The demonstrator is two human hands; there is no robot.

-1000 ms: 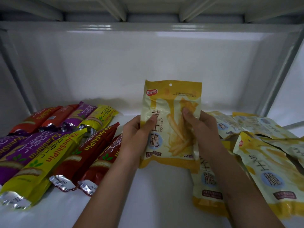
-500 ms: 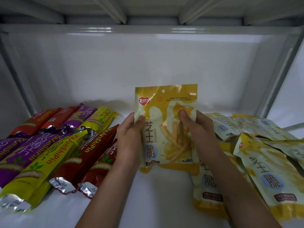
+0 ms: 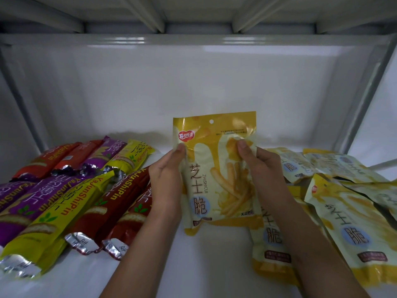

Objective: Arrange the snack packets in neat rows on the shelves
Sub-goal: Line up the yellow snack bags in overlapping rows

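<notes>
Left of the upright yellow packet [image 3: 217, 168], long wrapped snack sticks [image 3: 71, 196] in red, purple and yellow lie side by side on the white shelf [image 3: 193, 265], the nearest touching the left hand [image 3: 165, 179]. Right of it, a loose heap of matching yellow packets [image 3: 343, 211], overlapping, partly hidden behind the right hand [image 3: 264, 171]. Packet stands mid-shelf, bottom edge on the shelf. Both hands pinch its sides, thumbs in front; fingers behind, unseen.
</notes>
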